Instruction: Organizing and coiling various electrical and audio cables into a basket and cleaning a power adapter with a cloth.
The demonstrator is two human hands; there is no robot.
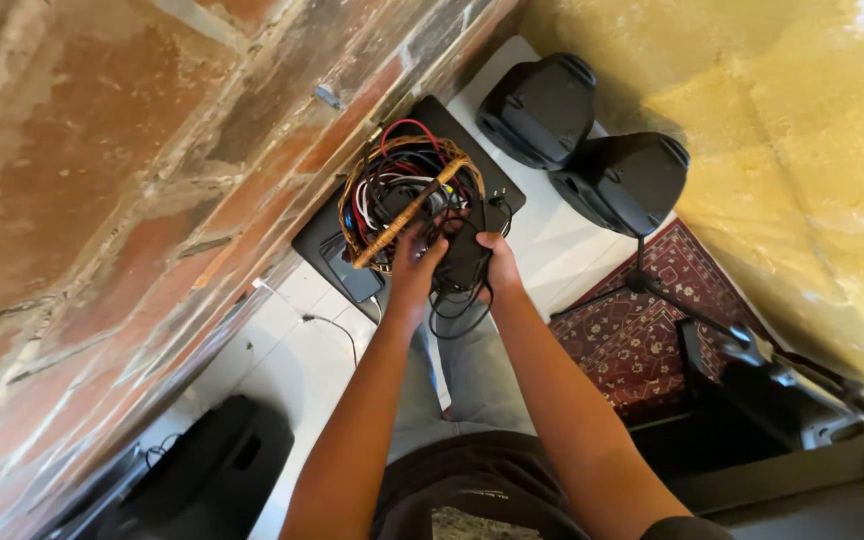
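Holding a black device (465,258) with tangled black cables (457,305) between them, both hands are raised over the white tiled floor (282,370), close to the brick wall (102,180). The device is longer than wide, and its long axis runs from the person's body toward the basket (407,195), with its far end pointing at the basket. The left hand (414,262) is closed around the device's left side, its fingers (422,240) curled at the top and just touching the wooden handle (407,212) of the basket. The right hand (497,262) grips the right side, with the fingers wrapped out of sight behind the device. Loops of cable hang below the hands.

The wicker basket is full of red, white and black wires and stands on a flat black case (337,250) beside the wall. Two black speakers (582,140) lie near the far end of the floor, next to a red patterned rug (642,320).
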